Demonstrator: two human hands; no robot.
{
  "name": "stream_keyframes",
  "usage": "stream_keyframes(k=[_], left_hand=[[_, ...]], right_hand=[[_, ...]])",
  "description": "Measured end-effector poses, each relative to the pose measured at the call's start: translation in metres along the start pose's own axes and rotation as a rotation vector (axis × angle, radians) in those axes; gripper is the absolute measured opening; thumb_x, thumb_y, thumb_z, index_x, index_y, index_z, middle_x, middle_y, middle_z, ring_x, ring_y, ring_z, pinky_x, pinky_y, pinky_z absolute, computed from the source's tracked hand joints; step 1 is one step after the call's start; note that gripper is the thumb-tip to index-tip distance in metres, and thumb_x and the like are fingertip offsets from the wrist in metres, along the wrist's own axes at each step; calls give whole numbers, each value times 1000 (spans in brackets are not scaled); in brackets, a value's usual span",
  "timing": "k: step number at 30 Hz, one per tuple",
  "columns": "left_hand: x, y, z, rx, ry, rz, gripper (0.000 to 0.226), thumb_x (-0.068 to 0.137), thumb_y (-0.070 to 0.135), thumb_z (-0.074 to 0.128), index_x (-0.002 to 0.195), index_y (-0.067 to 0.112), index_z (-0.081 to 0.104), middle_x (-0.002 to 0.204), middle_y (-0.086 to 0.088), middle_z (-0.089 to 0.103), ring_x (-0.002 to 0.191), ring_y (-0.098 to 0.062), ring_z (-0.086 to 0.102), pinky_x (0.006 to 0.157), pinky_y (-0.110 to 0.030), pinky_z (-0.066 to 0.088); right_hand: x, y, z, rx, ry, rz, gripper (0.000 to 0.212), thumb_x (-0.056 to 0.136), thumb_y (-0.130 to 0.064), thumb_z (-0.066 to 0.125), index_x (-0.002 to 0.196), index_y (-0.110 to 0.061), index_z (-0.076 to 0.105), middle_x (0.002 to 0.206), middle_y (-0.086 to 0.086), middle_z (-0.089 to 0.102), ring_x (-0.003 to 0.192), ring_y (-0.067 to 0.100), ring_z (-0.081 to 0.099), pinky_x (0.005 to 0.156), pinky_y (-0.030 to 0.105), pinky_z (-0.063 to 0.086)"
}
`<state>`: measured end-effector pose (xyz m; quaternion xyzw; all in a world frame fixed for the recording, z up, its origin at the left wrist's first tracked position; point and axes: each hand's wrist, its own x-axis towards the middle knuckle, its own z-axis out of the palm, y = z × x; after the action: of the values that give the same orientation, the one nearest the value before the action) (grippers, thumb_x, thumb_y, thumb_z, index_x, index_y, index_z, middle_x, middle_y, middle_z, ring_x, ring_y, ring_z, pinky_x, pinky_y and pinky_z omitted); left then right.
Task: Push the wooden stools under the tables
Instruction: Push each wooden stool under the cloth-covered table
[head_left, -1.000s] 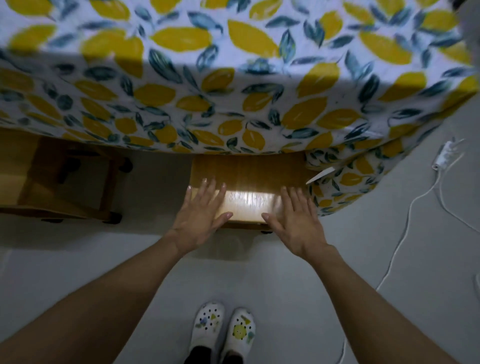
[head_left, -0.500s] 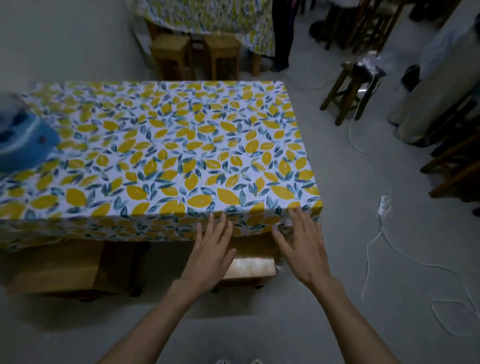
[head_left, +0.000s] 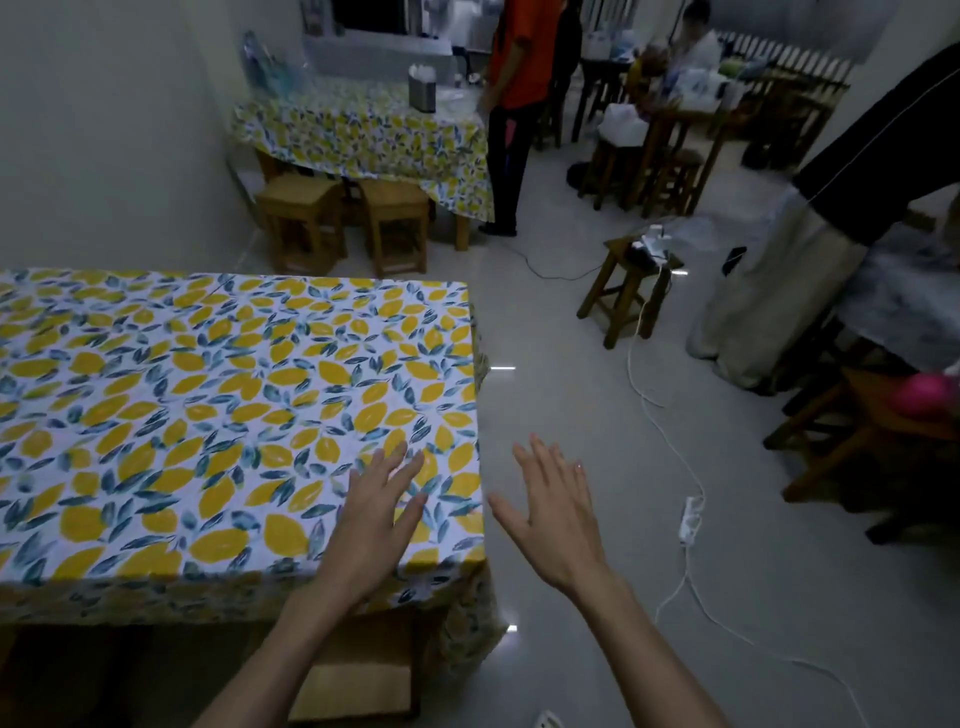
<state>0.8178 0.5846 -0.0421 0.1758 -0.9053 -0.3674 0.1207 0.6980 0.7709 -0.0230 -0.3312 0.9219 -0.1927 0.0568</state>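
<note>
wooden stool, cloth-covered table, glossy floor

The wooden stool sits mostly hidden under the tablecloth and left forearm.

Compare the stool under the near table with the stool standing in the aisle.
The near stool is partly tucked under the lemon tablecloth; the aisle stool stands in the open. The near stool's seat looks bare; the aisle stool carries small items. Both are wooden.

A stool sits partly under the near table.
</note>
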Motion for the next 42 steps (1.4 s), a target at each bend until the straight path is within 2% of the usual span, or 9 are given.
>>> stream_keyframes(k=[4,7,11,18,23,27,31,36,42], left_hand=[[52,57,43,-141,106,-182,49,96,38,46,143,33,34,148,21,16,145,-10,9,120,-44,7],[90,80,68,-139,149,-232,50,96,38,46,144,32,33,151,19,18,145,-10,10,119,-42,9],[150,93,78,-136,200,-284,50,96,38,46,143,33,33,154,13,23,144,-11,15,117,-40,20],[293,82,84,-246,368,-270,40,95,36,48,135,36,47,143,19,40,131,0,37,106,-32,38],[416,66,81,-269,448,-317,39,95,33,50,133,37,47,143,18,41,131,-1,37,108,-33,37],[506,57,70,-227,446,-326,41,95,30,49,136,31,46,142,18,38,124,7,34,93,0,30],[584,41,55,-205,471,-362,41,96,30,49,136,29,46,137,21,38,127,1,35,106,-31,38],[685,2,47,-134,585,-402,39,95,22,52,134,22,49,135,17,42,125,1,37,98,-8,23],[791,-34,29,-98,780,-573,40,93,19,55,133,17,51,135,11,44,124,-1,38,96,3,15]], right_hand=[[51,61,-41,5,-34,-56,85,80,-70,14,152,-24,17,163,-2,5,149,18,-1,118,34,-8],[98,96,-60,23,-56,-93,77,88,-65,27,151,-23,20,162,1,10,149,19,2,118,33,-6],[169,121,-73,77,-53,-132,87,79,-71,15,151,-24,21,162,-1,10,149,18,3,119,33,-3],[333,157,-85,54,-156,-249,74,91,-68,29,152,-33,8,162,-5,-13,148,17,-11,120,38,-6],[464,167,-108,15,-155,-279,72,95,-62,32,153,-28,7,163,-2,-7,149,16,-10,119,35,-7],[565,167,-123,-10,-147,-330,72,94,-63,30,153,-26,9,163,-1,1,149,17,-3,119,34,-6],[658,165,-120,22,-139,-381,87,78,-73,10,152,-28,14,163,-2,6,149,17,2,118,32,-4],[787,155,-94,21,-199,-515,88,77,-74,9,152,-28,15,162,0,11,149,18,3,118,32,-4],[946,119,-74,-16,-301,-769,69,95,-60,33,152,-26,16,162,0,11,149,19,4,120,36,-1]])
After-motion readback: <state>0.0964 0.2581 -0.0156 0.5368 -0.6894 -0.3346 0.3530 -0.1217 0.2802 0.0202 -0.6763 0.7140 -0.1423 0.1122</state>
